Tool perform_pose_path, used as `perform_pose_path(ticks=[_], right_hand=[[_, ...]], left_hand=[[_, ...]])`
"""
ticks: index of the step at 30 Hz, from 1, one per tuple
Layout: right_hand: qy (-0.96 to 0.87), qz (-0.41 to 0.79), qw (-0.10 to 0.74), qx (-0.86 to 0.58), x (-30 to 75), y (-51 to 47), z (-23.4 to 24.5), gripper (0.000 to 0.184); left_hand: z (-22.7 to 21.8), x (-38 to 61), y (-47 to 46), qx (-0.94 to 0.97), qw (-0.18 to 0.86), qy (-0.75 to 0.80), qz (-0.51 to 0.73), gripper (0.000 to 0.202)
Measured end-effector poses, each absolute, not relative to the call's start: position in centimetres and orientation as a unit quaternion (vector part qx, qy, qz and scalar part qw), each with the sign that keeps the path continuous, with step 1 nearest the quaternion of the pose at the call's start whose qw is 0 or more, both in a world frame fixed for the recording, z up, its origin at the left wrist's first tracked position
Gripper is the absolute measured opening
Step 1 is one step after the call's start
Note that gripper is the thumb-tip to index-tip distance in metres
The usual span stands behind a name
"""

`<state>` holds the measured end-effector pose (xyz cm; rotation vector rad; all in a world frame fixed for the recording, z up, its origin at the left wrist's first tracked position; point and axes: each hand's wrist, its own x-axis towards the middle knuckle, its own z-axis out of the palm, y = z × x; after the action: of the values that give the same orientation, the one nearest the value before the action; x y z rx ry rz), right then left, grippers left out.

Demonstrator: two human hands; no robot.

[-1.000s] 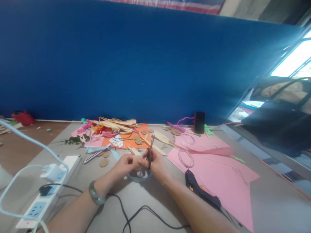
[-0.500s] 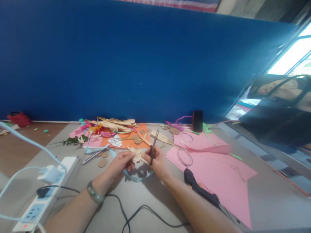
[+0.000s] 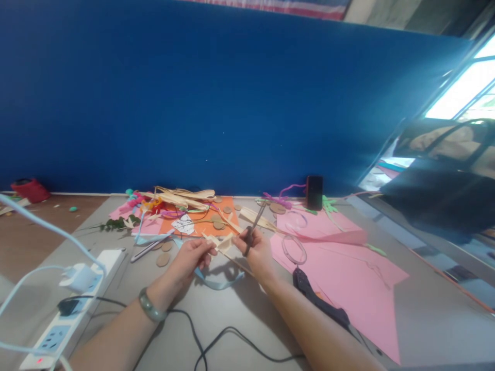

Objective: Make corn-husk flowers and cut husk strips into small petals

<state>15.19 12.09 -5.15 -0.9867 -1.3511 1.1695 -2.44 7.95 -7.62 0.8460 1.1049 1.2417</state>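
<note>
In the middle of the head view, my left hand pinches a small bundle of pale, straw-coloured flat strips. My right hand is closed on a pair of scissors, whose blades point up and away to the right. The fingertips of that hand are at the right end of the strips. One thin strip trails down from the bundle below my right hand. A light blue ribbon lies curved on the table beneath both hands.
A white power strip with plugs and cables lies at left. A black glue gun rests on pink paper at right. Behind the hands are orange paper, wood discs, a utility knife and a black upright box.
My right hand has shifted slightly to the right with the scissors, which now lean further right. The strips between the hands have spread, and one trails below the right hand.
</note>
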Motion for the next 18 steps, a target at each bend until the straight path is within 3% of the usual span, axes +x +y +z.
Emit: perform_pose_path(ticks=[11,18], right_hand=[[-0.560,0.465,0.526,-0.440,15.48,11.83,-4.19,0.029],[-0.553,0.466,0.532,-0.441,15.53,12.01,-4.18,0.026]], left_hand=[[-7.22,-2.38,7.71,0.340,0.613,0.427,0.572,0.026],[-7.45,-2.37,7.86,0.318,0.623,0.418,0.580,0.035]])
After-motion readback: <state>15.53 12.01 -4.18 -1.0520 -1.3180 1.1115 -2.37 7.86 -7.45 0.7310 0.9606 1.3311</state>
